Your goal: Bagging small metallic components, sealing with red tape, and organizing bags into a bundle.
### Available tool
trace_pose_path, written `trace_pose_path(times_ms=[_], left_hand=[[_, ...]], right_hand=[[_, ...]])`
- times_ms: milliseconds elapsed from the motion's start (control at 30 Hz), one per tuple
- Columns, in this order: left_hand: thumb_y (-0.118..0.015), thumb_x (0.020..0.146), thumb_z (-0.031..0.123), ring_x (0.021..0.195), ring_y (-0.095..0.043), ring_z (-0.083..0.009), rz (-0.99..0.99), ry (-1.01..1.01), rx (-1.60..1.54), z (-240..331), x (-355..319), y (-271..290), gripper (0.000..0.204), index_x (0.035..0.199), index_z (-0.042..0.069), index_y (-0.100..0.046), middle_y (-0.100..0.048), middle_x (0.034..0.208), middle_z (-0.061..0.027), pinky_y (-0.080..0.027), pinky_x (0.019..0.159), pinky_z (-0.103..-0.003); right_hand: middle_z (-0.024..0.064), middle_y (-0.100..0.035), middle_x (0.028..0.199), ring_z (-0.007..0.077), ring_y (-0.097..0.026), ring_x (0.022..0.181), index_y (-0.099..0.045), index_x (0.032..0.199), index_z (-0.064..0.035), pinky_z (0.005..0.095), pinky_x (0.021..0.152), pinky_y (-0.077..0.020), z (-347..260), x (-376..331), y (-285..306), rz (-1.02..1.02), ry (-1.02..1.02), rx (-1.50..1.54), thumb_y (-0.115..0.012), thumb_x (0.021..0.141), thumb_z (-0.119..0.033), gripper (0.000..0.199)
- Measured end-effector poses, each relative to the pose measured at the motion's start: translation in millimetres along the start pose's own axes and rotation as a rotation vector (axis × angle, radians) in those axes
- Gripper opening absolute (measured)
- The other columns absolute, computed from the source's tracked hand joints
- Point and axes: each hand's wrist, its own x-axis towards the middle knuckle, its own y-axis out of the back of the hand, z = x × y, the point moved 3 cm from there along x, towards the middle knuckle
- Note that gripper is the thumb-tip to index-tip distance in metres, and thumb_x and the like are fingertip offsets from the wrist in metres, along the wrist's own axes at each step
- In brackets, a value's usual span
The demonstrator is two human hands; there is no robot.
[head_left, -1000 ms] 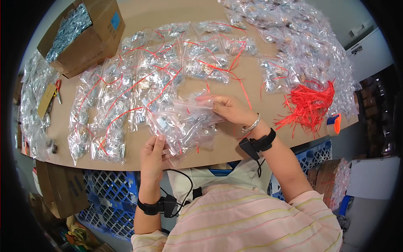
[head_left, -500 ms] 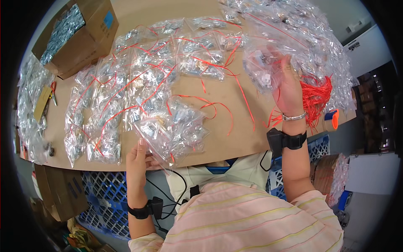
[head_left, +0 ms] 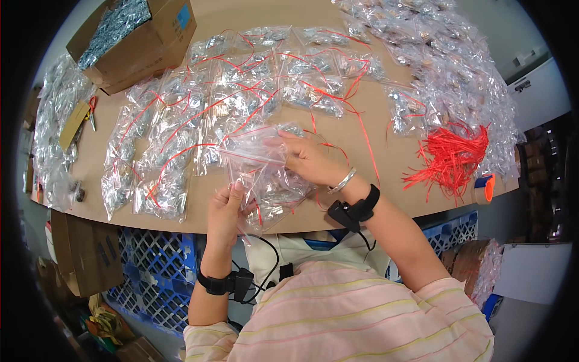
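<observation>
My left hand [head_left: 225, 214] is closed near the table's front edge, its thumb and fingers pinching the edge of a clear zip bag [head_left: 252, 158]. My right hand [head_left: 310, 158] grips the same bag near its red-lined mouth. Under and beside it lie small clear bags of parts [head_left: 280, 192], partly hidden by the loose plastic and my hands. Red ribbon strands [head_left: 325, 145] run across the table past my right hand. A small bag with metal and pale parts [head_left: 404, 111] lies apart to the right.
Rows of filled clear bags [head_left: 241, 72] cover the table's middle, with larger heaps [head_left: 446, 60] at right and left. A red ribbon bundle [head_left: 455, 154] lies by an orange-edged tape roll [head_left: 484, 188]. An open carton [head_left: 145, 51] and scissors [head_left: 92, 111] sit at left.
My right hand has swung from the right side to the middle, bringing clear plastic to my left hand. The small bag at right stays behind. The view has shifted slightly.
</observation>
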Motion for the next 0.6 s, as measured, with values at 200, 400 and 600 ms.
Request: trace_pose_path(times_ms=[200, 400, 600], left_hand=[[-0.062, 0.094, 0.024, 0.071, -0.052, -0.0058, -0.074, -0.113, 0.108, -9.1, 5.2, 23.4, 0.024, 0.078, 0.006, -0.064, -0.06, 0.077, 0.0019, -0.041, 0.06, -0.023], [-0.061, 0.094, 0.019, 0.066, -0.048, -0.0043, -0.176, -0.12, 0.338, 5.1, -26.5, 11.6, 0.025, 0.074, 0.005, -0.063, -0.06, 0.073, 0.0029, -0.038, 0.059, -0.022], [-0.054, 0.098, 0.027, 0.061, -0.047, -0.0043, -0.226, -0.177, 0.441, 8.3, -30.1, -7.7, 0.031, 0.083, 0.002, -0.065, -0.054, 0.067, 0.0036, -0.038, 0.056, -0.021]], right_hand=[[0.0062, -0.063, 0.116, 0.0165, -0.059, 0.105, -0.06, 0.118, 0.0007, 0.0316, 0.091, -0.0471, 26.8, -7.8, 84.3, 0.41, -0.504, 1.412, -0.05, 0.1, -0.027, 0.035], [0.0085, -0.058, 0.126, 0.0233, -0.054, 0.119, -0.051, 0.133, -0.006, 0.0368, 0.104, -0.04, -33.0, -40.4, 89.6, 0.369, -0.319, 0.717, -0.051, 0.098, -0.025, 0.04], [0.013, -0.047, 0.139, 0.0283, -0.043, 0.131, -0.055, 0.133, -0.0164, 0.0401, 0.11, -0.0314, -77.1, -49.5, -5.1, -0.007, 0.025, -0.432, -0.062, 0.086, -0.019, 0.047]])
